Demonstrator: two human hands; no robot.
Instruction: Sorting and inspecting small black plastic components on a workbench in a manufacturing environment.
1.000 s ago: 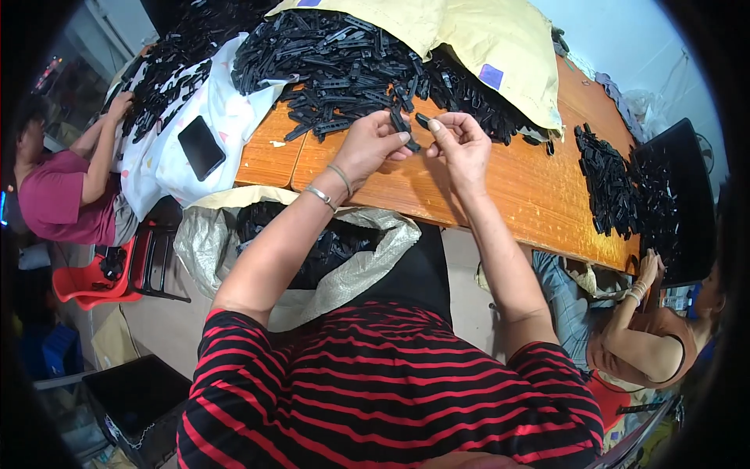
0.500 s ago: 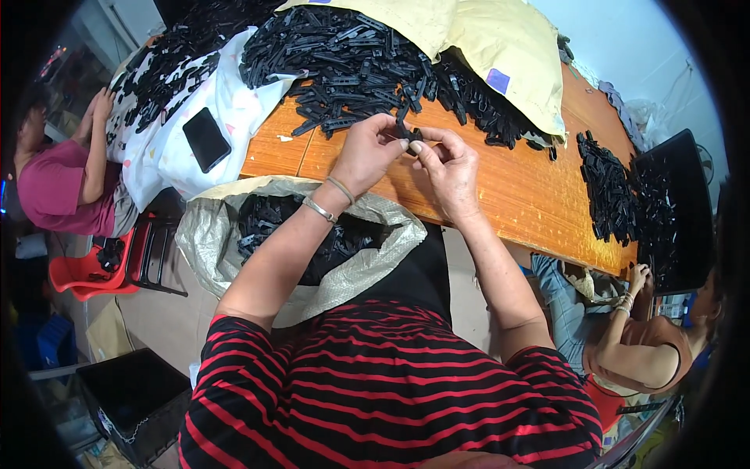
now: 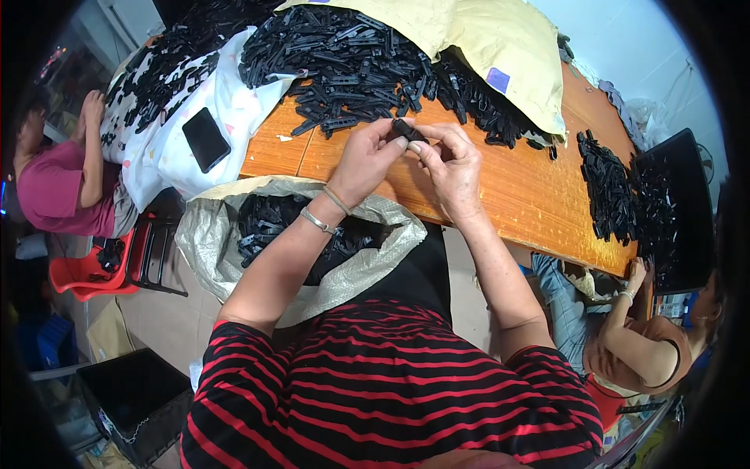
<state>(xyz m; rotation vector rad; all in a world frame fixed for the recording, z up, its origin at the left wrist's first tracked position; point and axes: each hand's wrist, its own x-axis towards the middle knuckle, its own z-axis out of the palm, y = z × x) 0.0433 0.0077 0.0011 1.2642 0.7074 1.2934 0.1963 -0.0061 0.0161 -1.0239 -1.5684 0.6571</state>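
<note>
Between my two hands is a small black plastic part (image 3: 407,130), held above the near edge of the wooden table. My left hand (image 3: 370,156) pinches its left side between thumb and fingers. On the other side, my right hand (image 3: 451,166) grips it with thumb and bent forefinger; the thumbs almost meet. Fingers cover much of the part, so its exact kind is unclear. Just beyond my hands lies a big heap of long black plastic pieces (image 3: 344,66). Below my left forearm, an open woven sack (image 3: 363,273) holds more black pieces.
Yellowish sacks (image 3: 508,62) lie over the heap's far side. A black phone (image 3: 206,139) rests on white sheeting at left. A smaller black pile (image 3: 605,187) and a black tray (image 3: 687,211) stand at right. Co-workers sit at both sides. A black crate (image 3: 137,402) stands lower left.
The black part has turned between my fingers and now looks more compact. My hands stay in nearly the same place. The co-worker at right has shifted their arms.
</note>
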